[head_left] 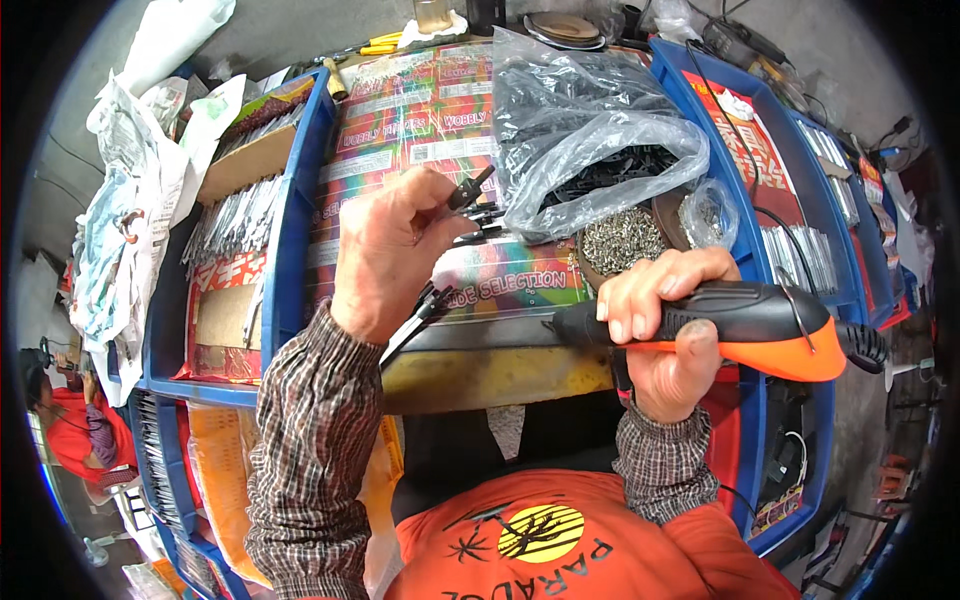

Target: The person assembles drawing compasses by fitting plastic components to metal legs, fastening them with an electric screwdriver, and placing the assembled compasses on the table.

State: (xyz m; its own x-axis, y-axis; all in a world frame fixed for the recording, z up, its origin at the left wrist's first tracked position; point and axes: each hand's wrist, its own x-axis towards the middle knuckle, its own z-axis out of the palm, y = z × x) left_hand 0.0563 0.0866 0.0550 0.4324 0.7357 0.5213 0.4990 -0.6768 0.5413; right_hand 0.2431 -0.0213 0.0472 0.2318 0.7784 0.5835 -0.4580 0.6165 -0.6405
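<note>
My left hand (385, 255) pinches a small black plastic part (472, 187) between thumb and fingertips, above the table. Close to it lie more black parts (484, 230), some partly hidden by the hand. Dark thin pieces (432, 300) rest below, near the table's front edge. Wrapped in my right hand (655, 295) is a black and orange electric screwdriver (765, 315), lying sideways with its tip toward the left, apart from the black part. Beyond the right hand stands a round dish of small metal screws (622, 240). An open clear plastic bag (570, 90) holds many black parts.
Blue crates with thin metallic strips flank the table on the left (290, 235) and right (690, 85). Colourful printed sheets (400, 120) cover the tabletop. A small clear bag (708, 215) sits beside the screws. A cable (745, 150) crosses the right crate. Another person (75, 425) is at far left.
</note>
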